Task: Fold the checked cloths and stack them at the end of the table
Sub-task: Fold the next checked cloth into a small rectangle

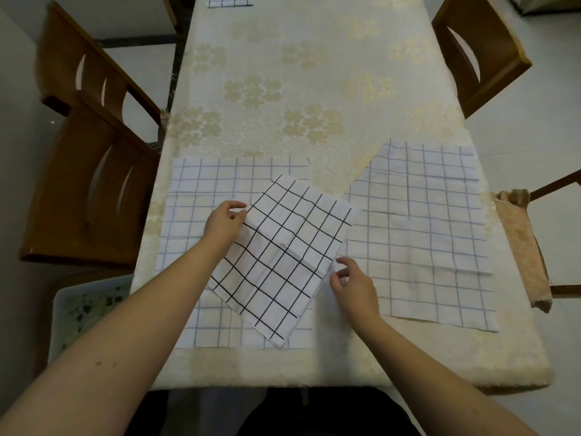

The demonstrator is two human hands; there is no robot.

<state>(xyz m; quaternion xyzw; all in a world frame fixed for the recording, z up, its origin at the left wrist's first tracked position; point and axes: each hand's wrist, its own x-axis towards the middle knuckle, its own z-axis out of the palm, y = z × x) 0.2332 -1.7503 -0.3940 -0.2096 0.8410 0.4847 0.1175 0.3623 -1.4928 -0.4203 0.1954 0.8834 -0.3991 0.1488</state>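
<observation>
Folding the black-checked cloth (279,256) looks to be the step in hand: it lies tilted, already doubled over, on top of the pale left cloth (195,196) near the front of the tabletop (283,73). The left hand (224,224) pinches its upper-left edge between thumb and curled fingers, while the right hand (352,286) sits at its lower-right edge with fingers loosely curled; whether that grip has actually closed on fabric cannot be told. To do this well, the person would likely square the corners before creasing, keep the layers from sliding, and lift the cloth free so the pale sheet beneath does not drag along. A second pale cloth (424,234) lies flat to the right, its far-left corner seemingly turned under or cut off at a slant. At the far end, a folded cloth (229,0) is cropped by the frame, so the height of that stack is unknown.
</observation>
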